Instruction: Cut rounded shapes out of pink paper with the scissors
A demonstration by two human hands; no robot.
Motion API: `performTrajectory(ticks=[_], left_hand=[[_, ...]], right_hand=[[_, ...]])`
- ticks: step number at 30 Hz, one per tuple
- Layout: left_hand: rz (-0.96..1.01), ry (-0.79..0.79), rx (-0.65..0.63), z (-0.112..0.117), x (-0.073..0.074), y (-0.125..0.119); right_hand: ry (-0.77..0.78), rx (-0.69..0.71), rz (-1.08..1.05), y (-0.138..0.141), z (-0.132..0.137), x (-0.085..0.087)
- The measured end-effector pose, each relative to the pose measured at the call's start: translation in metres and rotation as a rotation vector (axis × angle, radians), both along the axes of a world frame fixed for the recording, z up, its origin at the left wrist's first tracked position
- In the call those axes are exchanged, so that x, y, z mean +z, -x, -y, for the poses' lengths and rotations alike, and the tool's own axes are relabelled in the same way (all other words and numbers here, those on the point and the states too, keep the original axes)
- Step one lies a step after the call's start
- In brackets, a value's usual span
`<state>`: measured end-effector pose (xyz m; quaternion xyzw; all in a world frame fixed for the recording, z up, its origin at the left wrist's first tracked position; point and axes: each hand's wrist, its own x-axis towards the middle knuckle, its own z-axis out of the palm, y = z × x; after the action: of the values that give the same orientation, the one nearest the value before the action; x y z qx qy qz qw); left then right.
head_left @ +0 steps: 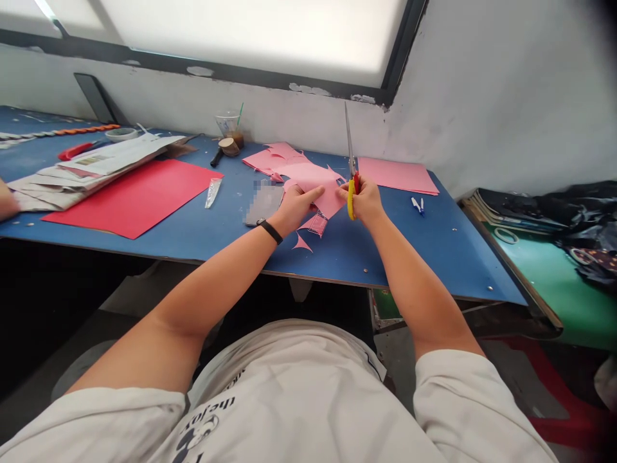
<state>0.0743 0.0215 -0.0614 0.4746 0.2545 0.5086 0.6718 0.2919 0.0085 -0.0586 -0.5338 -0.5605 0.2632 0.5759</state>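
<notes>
While the right hand (367, 200) grips yellow-handled scissors (351, 168), blades pointing up, the left hand (295, 207) pinches a pink paper piece (315, 186) just above the blue table (434, 244). Risk: thumb near blades; a slip could nick it. Offcuts (303, 243) lie beneath.

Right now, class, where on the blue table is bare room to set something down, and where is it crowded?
Bare blue table: right front, below the blue pens; also between red card sheet and grey phone. Crowded: pink paper pieces at both hands, newspaper stack far left.
</notes>
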Motion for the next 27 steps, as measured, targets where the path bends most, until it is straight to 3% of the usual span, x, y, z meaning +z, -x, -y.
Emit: performTrajectory(ticks=[5,11,16,22,27], left_hand=[[0.108,-0.015,-0.07,0.004,0.002,0.001],[-0.082,0.056,-0.193,-0.005,-0.004,0.002],[-0.132,-0.064,-0.253,-0.009,-0.004,0.002],[-0.166,-0.09,-0.14,-0.002,-0.002,0.002],[-0.025,-0.059,-0.228,0.002,0.012,0.011]], right_hand=[[0.016,0.116,-0.079,-0.002,-0.001,0.0],[-0.024,0.213,-0.197,0.002,0.001,0.001],[-0.009,0.223,-0.258,0.003,0.005,0.005],[0.075,0.213,-0.299,0.002,0.013,0.012],[0.128,0.259,-0.226,-0.002,0.016,0.015]])
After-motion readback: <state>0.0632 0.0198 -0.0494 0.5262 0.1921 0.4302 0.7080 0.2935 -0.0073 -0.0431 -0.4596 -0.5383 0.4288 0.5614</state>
